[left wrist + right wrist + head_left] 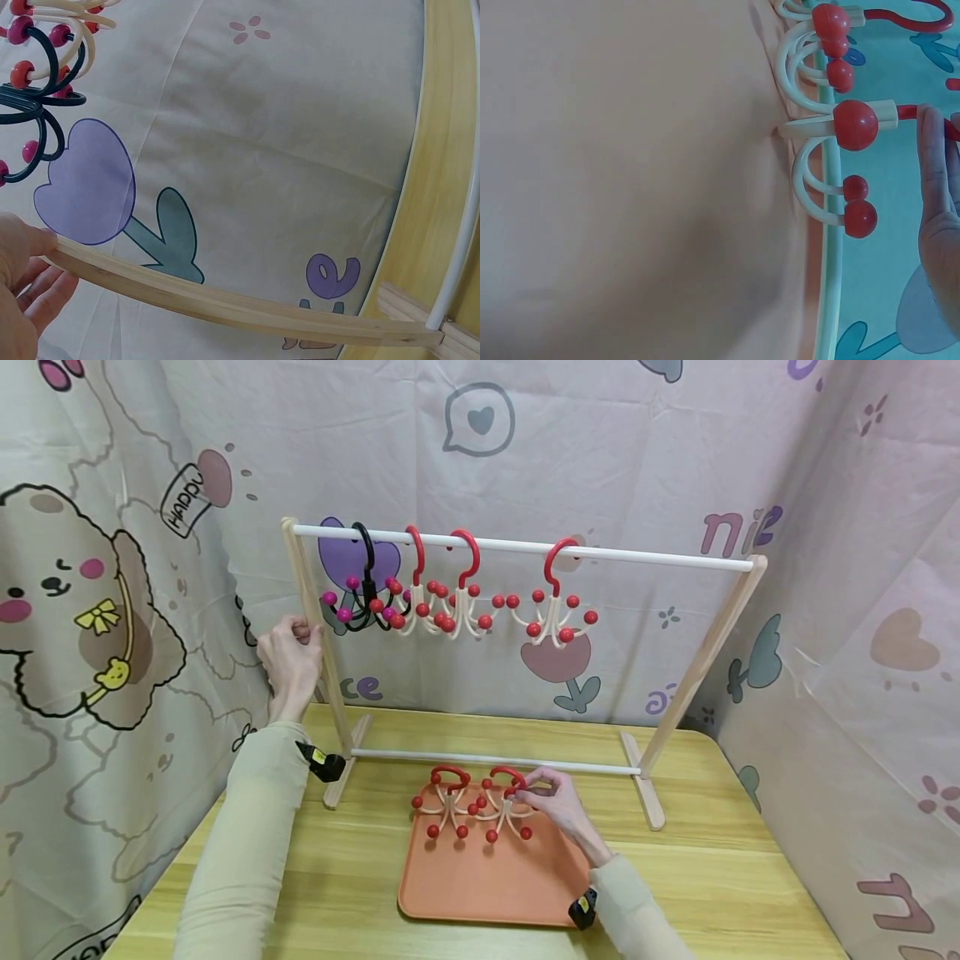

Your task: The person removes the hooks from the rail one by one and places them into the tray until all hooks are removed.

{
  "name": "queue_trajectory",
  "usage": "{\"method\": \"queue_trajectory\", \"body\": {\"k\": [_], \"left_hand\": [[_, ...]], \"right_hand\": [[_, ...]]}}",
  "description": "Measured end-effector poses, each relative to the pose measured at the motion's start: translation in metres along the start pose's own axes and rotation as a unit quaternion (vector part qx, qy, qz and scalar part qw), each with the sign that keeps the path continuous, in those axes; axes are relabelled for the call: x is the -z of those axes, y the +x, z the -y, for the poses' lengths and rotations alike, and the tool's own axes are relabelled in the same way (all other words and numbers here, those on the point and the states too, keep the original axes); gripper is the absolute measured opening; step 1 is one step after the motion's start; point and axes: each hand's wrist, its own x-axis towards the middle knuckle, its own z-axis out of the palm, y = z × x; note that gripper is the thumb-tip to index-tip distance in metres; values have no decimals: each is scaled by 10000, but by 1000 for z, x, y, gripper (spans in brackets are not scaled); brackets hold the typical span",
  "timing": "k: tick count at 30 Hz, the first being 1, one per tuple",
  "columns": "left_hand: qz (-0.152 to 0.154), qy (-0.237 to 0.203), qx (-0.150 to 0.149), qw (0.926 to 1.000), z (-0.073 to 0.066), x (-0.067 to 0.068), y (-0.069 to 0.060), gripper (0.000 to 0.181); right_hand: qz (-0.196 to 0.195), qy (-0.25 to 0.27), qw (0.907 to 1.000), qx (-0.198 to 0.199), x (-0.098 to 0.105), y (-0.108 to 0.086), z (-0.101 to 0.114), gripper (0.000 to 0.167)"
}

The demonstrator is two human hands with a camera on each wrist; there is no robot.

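A wooden garment rack with a white top rail stands on the table. My left hand holds its left wooden post, thumb on one side and fingers on the other in the left wrist view. On the orange tray are two claw hangers with red hooks, cream arms and red balls. The right-hand claw hanger has its red hook pinched by my right hand. Close to its left sits the other claw hanger. In the right wrist view the right hand is cut off by the edge.
From the rail hang a black claw hanger with pink balls and three red-hooked ones, the rightmost claw hanger set apart. A lower white bar joins the rack's feet behind the tray. Printed curtains enclose the wooden table.
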Motion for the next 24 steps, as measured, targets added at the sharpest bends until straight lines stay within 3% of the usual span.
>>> {"method": "queue_trajectory", "body": {"k": [12,24], "left_hand": [[-3,-16,-49,10000,0,0,-1,26],[5,-36,2,10000,0,1,-1,25]], "right_hand": [[-63,-247,9997,43,0,-2,0,26],[-258,-305,9989,-246,-2,-1,-1,27]]}}
